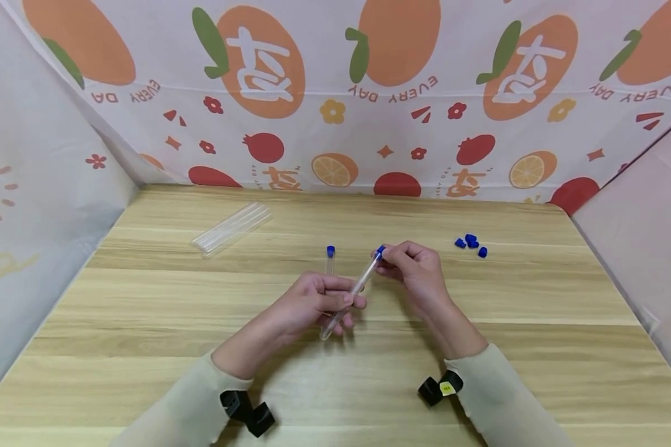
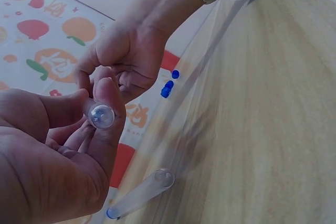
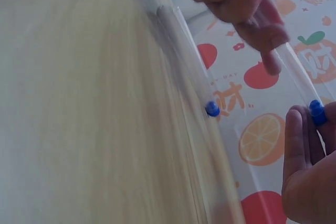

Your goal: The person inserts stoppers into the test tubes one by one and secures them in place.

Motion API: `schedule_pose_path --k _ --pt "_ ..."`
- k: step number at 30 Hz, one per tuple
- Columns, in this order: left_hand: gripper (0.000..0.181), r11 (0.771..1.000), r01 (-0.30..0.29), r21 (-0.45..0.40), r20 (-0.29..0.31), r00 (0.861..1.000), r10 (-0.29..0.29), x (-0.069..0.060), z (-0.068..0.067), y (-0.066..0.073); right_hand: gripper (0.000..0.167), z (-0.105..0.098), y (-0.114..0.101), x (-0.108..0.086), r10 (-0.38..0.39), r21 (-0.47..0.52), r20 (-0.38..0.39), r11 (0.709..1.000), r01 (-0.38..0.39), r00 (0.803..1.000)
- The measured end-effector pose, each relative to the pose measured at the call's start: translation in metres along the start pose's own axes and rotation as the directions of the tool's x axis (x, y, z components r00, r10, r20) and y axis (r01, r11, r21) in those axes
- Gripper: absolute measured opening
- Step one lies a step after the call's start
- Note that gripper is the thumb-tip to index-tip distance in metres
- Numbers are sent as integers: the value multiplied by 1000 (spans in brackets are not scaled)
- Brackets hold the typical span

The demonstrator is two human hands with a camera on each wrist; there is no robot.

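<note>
A clear tube [image 1: 365,277] is held at a slant above the table, its rounded end low and to the left. My left hand [image 1: 319,302] grips it around the middle between thumb and fingers. At its upper end my right hand [image 1: 416,270] pinches a blue cap [image 1: 380,249], which sits at the tube's mouth; in the right wrist view the cap [image 3: 317,112] shows between thumb and fingers. Behind my left hand, a second tube with a blue cap [image 1: 330,251] lies on the table, partly hidden by that hand.
Several clear tubes [image 1: 232,230] lie side by side at the back left of the wooden table [image 1: 145,323]. Several loose blue caps [image 1: 472,242] are at the back right. A printed cloth [image 1: 313,136] hangs behind the table's far edge.
</note>
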State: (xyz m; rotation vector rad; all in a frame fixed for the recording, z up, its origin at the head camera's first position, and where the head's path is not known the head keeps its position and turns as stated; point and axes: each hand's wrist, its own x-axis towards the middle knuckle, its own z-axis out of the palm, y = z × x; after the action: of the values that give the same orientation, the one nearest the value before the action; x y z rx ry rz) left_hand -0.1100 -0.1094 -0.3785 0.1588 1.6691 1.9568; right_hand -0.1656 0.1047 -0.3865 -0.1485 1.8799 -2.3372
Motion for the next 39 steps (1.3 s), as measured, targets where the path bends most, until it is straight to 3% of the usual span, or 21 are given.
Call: schedule_pose_path --k 9,22,27,33,39 --pt "36 1000 15 4 10 1000 -15 -2 1 1 15 -6 0 1 -90 -72 74 993 95 993" --pt "35 999 11 33 19 1000 -12 -2 0 -1 16 -9 4 2 -122 -100 157 985 139 980" --pt "37 999 2 37 25 1000 -3 -1 1 -3 16 -9 5 4 -146 -72 192 984 162 971" --pt "39 999 26 -23 4 1000 -26 5 8 -3 9 -8 -1 3 -126 48 200 992 119 972" --pt "45 997 32 -64 118 993 -24 7 11 -5 12 -9 -9 1 -82 114 196 992 60 977"
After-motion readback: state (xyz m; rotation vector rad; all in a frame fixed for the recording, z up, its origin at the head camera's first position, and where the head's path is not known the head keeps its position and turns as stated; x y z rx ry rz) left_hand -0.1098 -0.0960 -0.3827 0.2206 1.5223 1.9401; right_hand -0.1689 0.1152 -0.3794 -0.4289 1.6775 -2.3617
